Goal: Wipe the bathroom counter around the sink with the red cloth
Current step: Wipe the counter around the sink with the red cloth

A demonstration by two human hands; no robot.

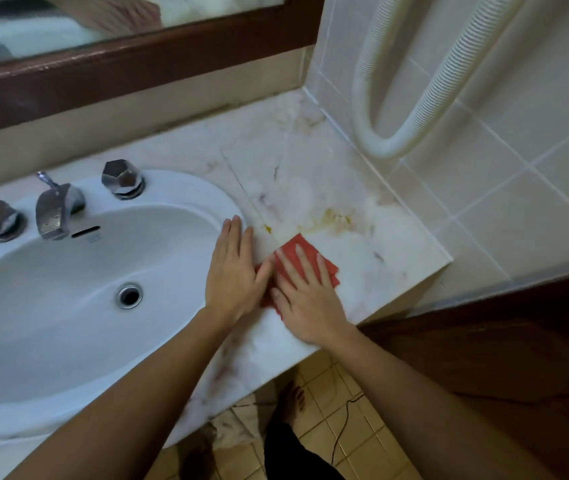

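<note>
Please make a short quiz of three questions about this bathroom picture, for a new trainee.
1. True or false: the right hand lies flat on the folded red cloth.
2. Where does the left hand rest? A) on the chrome faucet B) at the right rim of the white oval sink C) on the white ribbed hose
3. Fill in: the yellow stain on the marble counter lies just ____ the cloth.

Key: 1 true; 2 B; 3 beyond.

Single head view, close, looking steeply down: white oval ceramic sink (68, 271) frame left, pale marble counter (310, 168) centre, tiled wall right.
</note>
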